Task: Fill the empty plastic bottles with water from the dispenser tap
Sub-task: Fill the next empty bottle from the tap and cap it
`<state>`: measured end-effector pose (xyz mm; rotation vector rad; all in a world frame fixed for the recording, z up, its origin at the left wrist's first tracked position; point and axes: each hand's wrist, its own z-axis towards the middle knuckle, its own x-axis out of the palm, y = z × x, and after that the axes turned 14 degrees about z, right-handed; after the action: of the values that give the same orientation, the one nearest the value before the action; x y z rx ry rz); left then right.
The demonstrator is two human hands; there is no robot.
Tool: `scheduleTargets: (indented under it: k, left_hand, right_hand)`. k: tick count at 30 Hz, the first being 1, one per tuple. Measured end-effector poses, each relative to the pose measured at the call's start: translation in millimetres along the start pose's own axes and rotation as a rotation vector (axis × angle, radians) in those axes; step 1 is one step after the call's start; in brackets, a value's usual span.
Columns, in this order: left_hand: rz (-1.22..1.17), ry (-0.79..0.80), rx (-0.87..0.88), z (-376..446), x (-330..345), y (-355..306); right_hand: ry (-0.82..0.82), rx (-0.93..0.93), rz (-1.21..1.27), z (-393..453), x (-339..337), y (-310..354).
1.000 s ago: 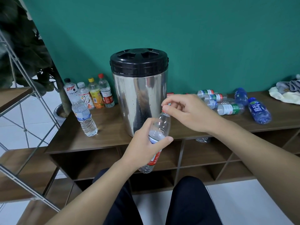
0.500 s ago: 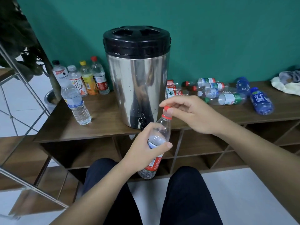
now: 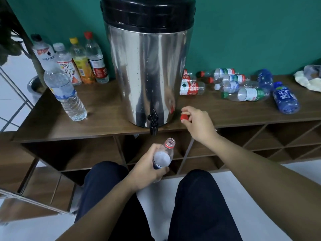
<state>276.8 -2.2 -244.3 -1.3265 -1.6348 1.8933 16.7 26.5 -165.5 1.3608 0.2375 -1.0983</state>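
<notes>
teal wall, wooden shelf [image 3: 104, 108]; hands: left hand [image 3: 145, 169] grips bottle [image 3: 163, 157], right hand [image 3: 198, 122] pinches cap [image 3: 184, 117].

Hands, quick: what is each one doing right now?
Left hand: grips the uncapped plastic bottle.
Right hand: pinches the red bottle cap.

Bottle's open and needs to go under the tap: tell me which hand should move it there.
The left hand. It already grips the uncapped bottle, just below the black tap. The right hand pinches the red cap above the shelf top.
</notes>
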Motion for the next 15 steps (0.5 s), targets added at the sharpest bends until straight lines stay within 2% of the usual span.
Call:
scheduleTargets:
  k: [6, 8, 11, 15]
  left_hand:
    - [0.072, -0.066, -0.046, 18, -7, 26]
    - [0.138, -0.101, -0.079, 22, -11, 36]
    - [0.169, -0.111, -0.113, 21, -10, 39]
    - [0.198, -0.156, -0.108, 19, -10, 40]
  right_hand:
    - [-0.019, 0.024, -0.049, -1, 15, -5]
    - [-0.088, 0.033, -0.031, -3, 11, 0]
    - [-0.202, 0.001, 0.115, -10, -2, 24]
    - [-0.145, -0.078, 0.35, -26, -11, 76]
